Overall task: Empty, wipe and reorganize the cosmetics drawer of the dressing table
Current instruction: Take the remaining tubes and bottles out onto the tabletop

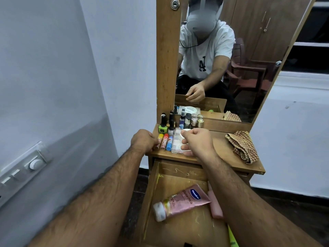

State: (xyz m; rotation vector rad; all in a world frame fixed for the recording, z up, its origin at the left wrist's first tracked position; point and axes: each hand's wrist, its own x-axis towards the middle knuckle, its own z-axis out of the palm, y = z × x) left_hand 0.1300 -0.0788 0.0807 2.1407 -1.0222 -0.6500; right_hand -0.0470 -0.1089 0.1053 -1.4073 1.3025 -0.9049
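wooden dressing table top [224, 150] carries most of the cosmetics now, and the open wooden drawer [178, 177] below it is not yet empty. at the left, the left hand [143, 140] curls its fingers around the end of a small tube beside the row of yellow, red and blue lip balm sticks [165, 142]; it should lay this tube parallel to the others so nothing rolls off the near edge. next to it, the right hand [196, 142] pinches a small round white jar [184, 135] above the flat clear plastic case [177, 145]; better to set it down flat and let go only when it is stable. the pink vaseline lotion tube [181, 202] and a pink flat object lie in the drawer. the checked brown cloth [243, 146] waits at the right for wiping.
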